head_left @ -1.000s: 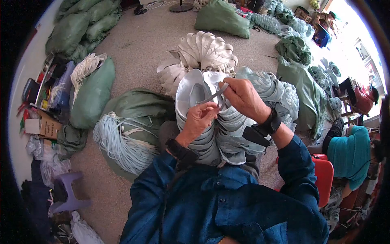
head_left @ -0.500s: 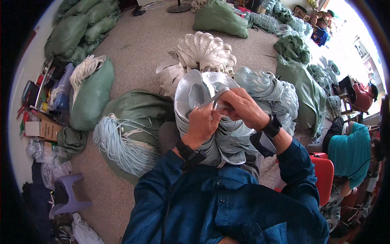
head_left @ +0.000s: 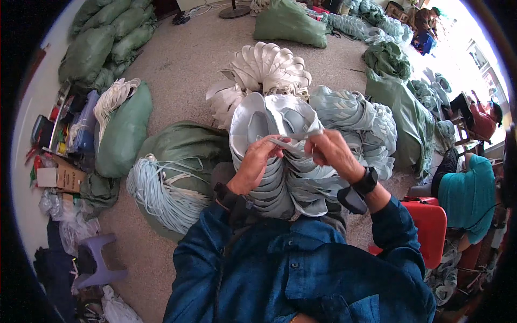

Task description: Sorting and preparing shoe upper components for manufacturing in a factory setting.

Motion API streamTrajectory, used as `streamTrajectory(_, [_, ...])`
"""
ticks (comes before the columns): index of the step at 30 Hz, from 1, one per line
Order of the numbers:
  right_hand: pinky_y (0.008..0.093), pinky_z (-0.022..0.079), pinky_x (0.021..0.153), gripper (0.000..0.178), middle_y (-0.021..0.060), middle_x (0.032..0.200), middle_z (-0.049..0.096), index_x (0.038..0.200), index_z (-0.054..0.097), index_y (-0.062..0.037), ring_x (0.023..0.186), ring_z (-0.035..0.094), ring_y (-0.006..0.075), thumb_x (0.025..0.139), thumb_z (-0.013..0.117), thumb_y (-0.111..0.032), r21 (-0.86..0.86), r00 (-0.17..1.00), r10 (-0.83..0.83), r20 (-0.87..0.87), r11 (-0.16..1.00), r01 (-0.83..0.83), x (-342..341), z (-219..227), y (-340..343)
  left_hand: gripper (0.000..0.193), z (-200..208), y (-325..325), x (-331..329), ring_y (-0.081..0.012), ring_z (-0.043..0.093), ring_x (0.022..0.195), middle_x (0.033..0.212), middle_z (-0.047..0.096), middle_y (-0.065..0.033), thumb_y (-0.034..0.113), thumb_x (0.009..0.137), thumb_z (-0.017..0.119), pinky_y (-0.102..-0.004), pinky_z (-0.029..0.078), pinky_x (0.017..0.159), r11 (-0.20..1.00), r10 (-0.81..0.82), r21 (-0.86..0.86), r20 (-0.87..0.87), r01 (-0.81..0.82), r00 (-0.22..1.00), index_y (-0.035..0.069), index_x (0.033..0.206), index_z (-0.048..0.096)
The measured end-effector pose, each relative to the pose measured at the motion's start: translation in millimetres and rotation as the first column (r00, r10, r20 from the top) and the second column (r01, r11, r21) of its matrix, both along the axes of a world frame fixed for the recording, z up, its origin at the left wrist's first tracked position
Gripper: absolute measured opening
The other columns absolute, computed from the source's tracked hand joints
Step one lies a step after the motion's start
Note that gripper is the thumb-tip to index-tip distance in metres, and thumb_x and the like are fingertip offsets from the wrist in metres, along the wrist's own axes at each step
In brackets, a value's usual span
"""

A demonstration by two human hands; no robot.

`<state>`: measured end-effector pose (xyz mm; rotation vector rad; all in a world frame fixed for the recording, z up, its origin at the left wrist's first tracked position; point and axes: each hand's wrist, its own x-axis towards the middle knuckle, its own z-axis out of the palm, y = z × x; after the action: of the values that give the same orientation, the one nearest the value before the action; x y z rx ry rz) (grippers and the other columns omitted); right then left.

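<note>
A pale wall [head_left: 28,167] curves down the left side, with dark green sacks [head_left: 86,54] heaped in the upper corner. Below them a cardboard box [head_left: 71,178] sits among mixed clutter, and lower down a purple stool [head_left: 98,264] stands on the speckled, grey-brown floor [head_left: 183,64]. Further in, a plump green sack [head_left: 125,134] carries a bunch of white cords [head_left: 111,102]; nearer the person, another sack [head_left: 180,141] lies under a spread of light blue cords [head_left: 167,191].

In the middle, the left hand [head_left: 254,164] pinches a grey strap [head_left: 300,136] between thumb and fingers, just above two nested stacks [head_left: 266,196] of pale, cupped pieces standing side by side in front of the person. Beyond the stacks, a cream bundle [head_left: 272,67] fans out on the floor. The right hand [head_left: 336,153] is closed around the strap's other end.

To the right of the stacks lies a pale blue bundle [head_left: 358,116], then a red seat [head_left: 428,231] and a tall green sack [head_left: 396,116]. Along the right edge, a person in teal [head_left: 467,191] and a person in red [head_left: 481,123] sit near bright daylight
</note>
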<state>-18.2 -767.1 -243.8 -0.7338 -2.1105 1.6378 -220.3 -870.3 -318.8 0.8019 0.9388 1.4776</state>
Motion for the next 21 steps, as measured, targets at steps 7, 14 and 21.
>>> streamTrajectory(7, [0.0295,0.047,0.051,0.044,0.0084,0.060,0.060,0.075,0.064,0.0027,0.053,0.060,0.0147,0.096,0.040,-0.027,-0.140,0.968,-0.048,0.245,0.987,0.084,26,-51,-10,0.024,-1,3,6,-0.0110,0.060,0.096,0.102,0.070,-0.0061,0.007,0.095,0.060,-0.0248,0.045,0.090,0.998,0.003,-0.066,0.043,0.000,0.999,-0.004,0.115,0.066])
streamTrajectory(14, [0.0410,0.052,0.069,0.018,0.0140,0.075,0.064,0.089,0.064,0.0019,0.068,0.061,0.0357,0.086,0.058,-0.015,0.504,0.922,-0.310,0.233,0.849,0.158,35,-65,13,0.014,-4,4,8,-0.0188,0.067,0.083,0.098,0.070,-0.0079,0.007,0.093,0.063,-0.0322,0.053,0.075,0.993,0.104,0.108,-0.509,-0.057,0.854,-0.001,0.105,0.065])
streamTrajectory(21, [0.0376,0.050,0.082,0.025,0.0174,0.104,0.064,0.111,0.062,0.0007,0.094,0.064,0.0290,0.087,0.055,0.000,0.457,0.967,-0.158,-0.200,0.858,0.235,-6,-38,16,0.014,-5,14,4,-0.0398,0.063,0.085,0.093,0.062,-0.0157,0.001,0.090,0.057,-0.0454,0.051,0.066,0.851,0.522,0.514,-0.811,-0.106,0.263,0.005,0.104,0.055])
